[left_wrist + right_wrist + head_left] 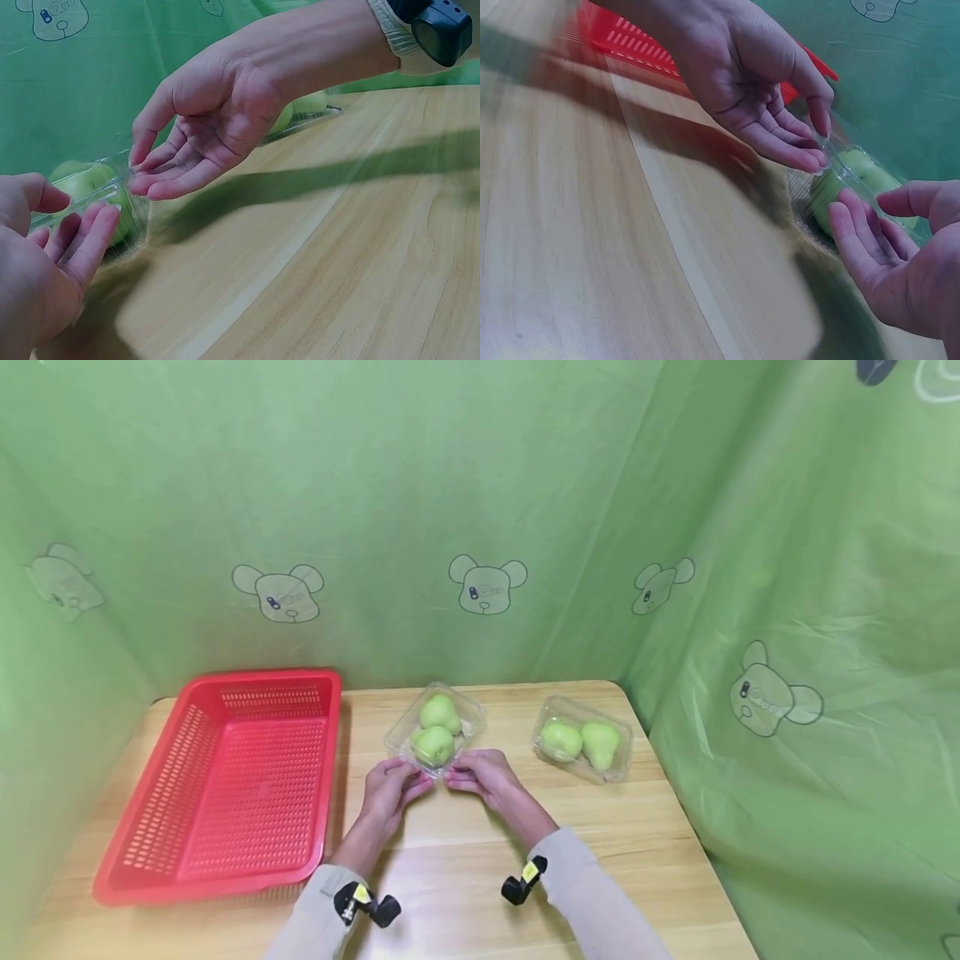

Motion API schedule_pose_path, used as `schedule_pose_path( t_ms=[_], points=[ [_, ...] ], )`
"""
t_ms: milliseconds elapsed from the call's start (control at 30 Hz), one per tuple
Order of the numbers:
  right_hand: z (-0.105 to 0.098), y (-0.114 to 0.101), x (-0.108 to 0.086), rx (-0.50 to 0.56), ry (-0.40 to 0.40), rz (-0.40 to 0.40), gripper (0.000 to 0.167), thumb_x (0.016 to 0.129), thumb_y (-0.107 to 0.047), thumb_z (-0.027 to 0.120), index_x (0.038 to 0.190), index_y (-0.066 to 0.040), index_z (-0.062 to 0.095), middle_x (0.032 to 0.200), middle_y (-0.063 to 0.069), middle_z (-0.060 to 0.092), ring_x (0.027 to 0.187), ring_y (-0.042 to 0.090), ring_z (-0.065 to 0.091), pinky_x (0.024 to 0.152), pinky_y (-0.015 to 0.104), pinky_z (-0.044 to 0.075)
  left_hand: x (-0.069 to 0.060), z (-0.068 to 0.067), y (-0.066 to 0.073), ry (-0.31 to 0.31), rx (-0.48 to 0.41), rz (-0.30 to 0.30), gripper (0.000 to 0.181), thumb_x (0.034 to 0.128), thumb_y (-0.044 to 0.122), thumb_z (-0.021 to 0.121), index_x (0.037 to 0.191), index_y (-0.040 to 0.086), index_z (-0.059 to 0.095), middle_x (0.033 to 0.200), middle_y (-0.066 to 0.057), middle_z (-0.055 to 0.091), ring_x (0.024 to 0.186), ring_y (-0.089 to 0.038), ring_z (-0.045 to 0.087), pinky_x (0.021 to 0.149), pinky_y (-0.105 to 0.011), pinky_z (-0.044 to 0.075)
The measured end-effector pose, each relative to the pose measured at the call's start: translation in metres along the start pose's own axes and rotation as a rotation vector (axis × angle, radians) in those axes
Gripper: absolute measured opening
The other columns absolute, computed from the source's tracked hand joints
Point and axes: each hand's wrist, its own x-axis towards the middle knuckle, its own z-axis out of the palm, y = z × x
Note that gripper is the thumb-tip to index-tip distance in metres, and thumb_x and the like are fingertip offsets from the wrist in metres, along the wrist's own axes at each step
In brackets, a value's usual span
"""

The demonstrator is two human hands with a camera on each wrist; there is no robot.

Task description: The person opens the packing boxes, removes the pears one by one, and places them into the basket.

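Observation:
A clear plastic clamshell box (pixel 401 733) with two green pears (pixel 433 746) inside stands near the back middle of the table, one corner towards me. My left hand (pixel 392 789) pinches its rim left of that corner, thumb above and fingers below. On the other side of the corner my right hand (pixel 483 774) pinches the rim in the same way. Both wrist views show the thumbs and fingertips at the box edge, with a pear (pixel 866 176) behind the clear wall. Whether the lid is fully closed I cannot tell.
A red plastic basket (pixel 324 793) with slotted walls stands on the left, nothing inside it. To the right lies a second clear box (pixel 546 745) holding two pears (pixel 600 743). A green curtain (pixel 390 510) hangs behind the wooden table (pixel 465 877) and along its sides.

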Motion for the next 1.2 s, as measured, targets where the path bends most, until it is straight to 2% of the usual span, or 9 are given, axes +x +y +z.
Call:
schedule_pose_path(
  t_ms=[300, 500, 633, 933, 1200],
  points=[
    [0.002, 0.000, -0.003, -0.022, 0.060, -0.016, 0.030, 0.092, 0.003, 0.069, 0.120, 0.012, 0.066, 0.082, 0.012, 0.077, 0.076, 0.018, 0.078, 0.084, 0.035, 0.067, 0.002, 0.001, -0.003, 0.014, 0.002, 0.003, 0.050, 0.0951, -0.008, 0.058, 0.140, -0.010, 0.036, 0.102, -0.016, 0.066, 0.083, -0.017, 0.073, 0.087, -0.031, 0.067],
    [0.003, -0.004, -0.003, -0.047, 0.132, -0.063, 0.030, 0.089, 0.004, 0.070, 0.118, 0.012, 0.066, 0.080, 0.008, 0.075, 0.074, 0.016, 0.074, 0.082, 0.033, 0.068, 0.003, 0.005, -0.001, 0.012, -0.002, 0.020, 0.043, 0.0912, -0.012, 0.061, 0.126, -0.005, 0.037, 0.101, -0.015, 0.064, 0.081, -0.016, 0.072, 0.082, -0.029, 0.068],
    [0.002, -0.007, -0.003, -0.036, 0.155, -0.061, 0.032, 0.088, 0.005, 0.072, 0.120, 0.011, 0.066, 0.082, 0.009, 0.076, 0.074, 0.016, 0.075, 0.082, 0.033, 0.068, 0.005, 0.007, -0.003, 0.010, -0.003, 0.016, 0.041, 0.0888, -0.014, 0.060, 0.120, -0.001, 0.036, 0.099, -0.014, 0.061, 0.078, -0.016, 0.070, 0.079, -0.028, 0.068],
    [0.004, -0.009, -0.005, 0.015, 0.202, -0.055, 0.034, 0.088, 0.007, 0.072, 0.121, 0.011, 0.064, 0.082, 0.011, 0.076, 0.074, 0.016, 0.075, 0.084, 0.034, 0.067, 0.002, 0.010, -0.003, 0.008, -0.015, 0.011, 0.040, 0.0894, -0.015, 0.058, 0.120, -0.002, 0.036, 0.100, -0.016, 0.059, 0.078, -0.017, 0.071, 0.078, -0.031, 0.068],
    [0.004, -0.004, -0.005, 0.063, 0.206, -0.054, 0.038, 0.088, 0.006, 0.072, 0.125, 0.012, 0.062, 0.084, 0.012, 0.077, 0.075, 0.016, 0.076, 0.085, 0.032, 0.067, 0.002, 0.012, -0.005, 0.021, -0.008, 0.004, 0.041, 0.0905, -0.014, 0.057, 0.124, -0.006, 0.035, 0.099, -0.015, 0.059, 0.077, -0.016, 0.071, 0.079, -0.028, 0.068]
  ],
)
